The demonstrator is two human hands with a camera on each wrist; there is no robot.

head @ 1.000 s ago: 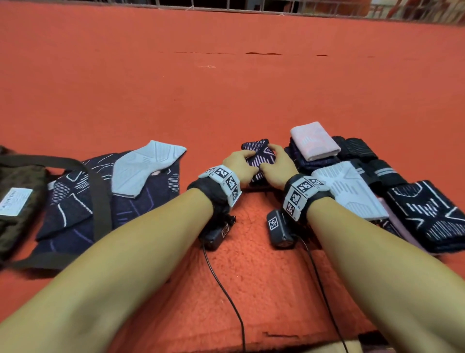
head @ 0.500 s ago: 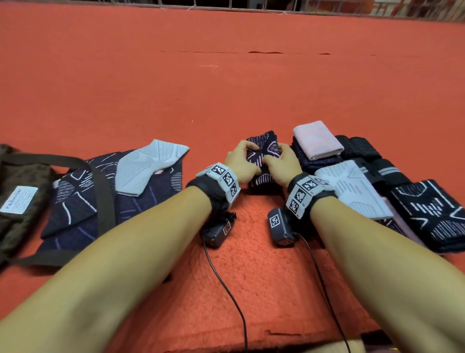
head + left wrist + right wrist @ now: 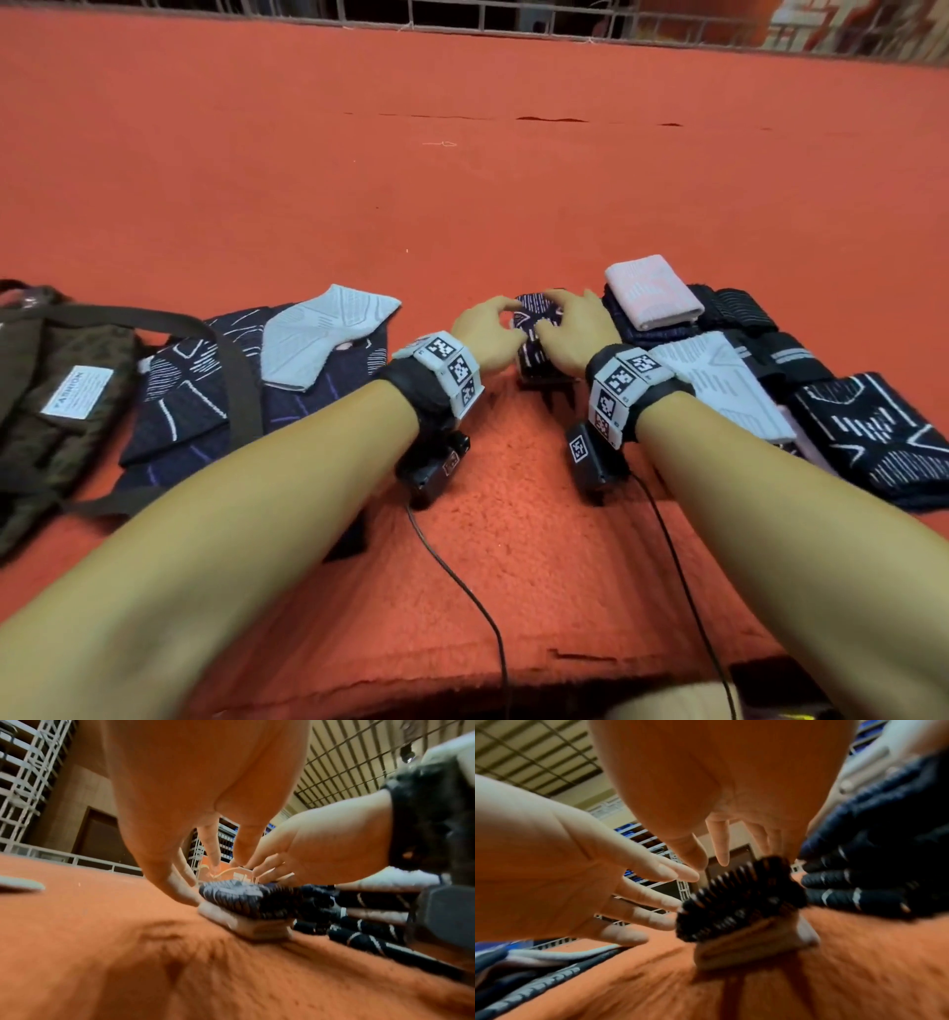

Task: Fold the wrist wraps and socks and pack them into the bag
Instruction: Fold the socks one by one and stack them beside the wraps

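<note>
A small navy patterned folded piece [image 3: 534, 318] sits on the orange surface between my two hands. My left hand [image 3: 485, 331] grips its left end with curled fingers. My right hand [image 3: 570, 329] curls over its top and right side. In the left wrist view the piece [image 3: 244, 900] shows ribbed, with a pale layer under it. The right wrist view shows it [image 3: 739, 898] blurred, with the left hand's fingers [image 3: 664, 902] touching its end. The olive bag [image 3: 51, 390] lies at far left.
The bag's strap [image 3: 236, 380] crosses a flat navy sock [image 3: 200, 406], with a light grey sock [image 3: 323, 334] on top. Right of my hands are folded pieces: pink [image 3: 652, 293], white [image 3: 719, 390], black wraps [image 3: 744, 313], navy [image 3: 883, 437]. A railing [image 3: 462, 15] borders the far edge.
The navy piece lay flat a second ago, then was raised between both hands. Now the hands cover more of it, and the right fingers reach over its top.
</note>
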